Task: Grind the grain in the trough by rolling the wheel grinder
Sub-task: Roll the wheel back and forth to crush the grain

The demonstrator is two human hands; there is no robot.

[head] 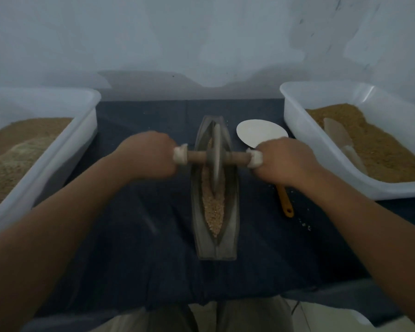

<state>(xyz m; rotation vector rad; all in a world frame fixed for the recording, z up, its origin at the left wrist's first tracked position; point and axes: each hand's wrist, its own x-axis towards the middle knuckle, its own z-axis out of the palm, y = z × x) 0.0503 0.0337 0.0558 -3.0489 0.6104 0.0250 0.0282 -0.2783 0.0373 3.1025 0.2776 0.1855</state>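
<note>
Here the wheel grinder (215, 159) stands upright in the trough (232, 212), a little beyond the middle of its length, toward the far end. The trough is a narrow, boat-shaped vessel on a dark cloth (130, 212), and its long axis runs straight away from the person. The axle (197, 156) of the wheel lies across this axis, from left to right. The left hand (149, 156) is curled round the left end of the axle and the right hand (284, 161) round the right end; both ends are wrapped in white material. The two hands are about equally far from the wheel, one at each side of the trough. Most of the grain (213, 207) that shows lies in the groove between the wheel and the near end, so on the person's side of the wheel. I judge that the next stroke must be a pull toward the body, with both hands moving evenly, so that the wheel stays in the groove and does not climb a wall.
</note>
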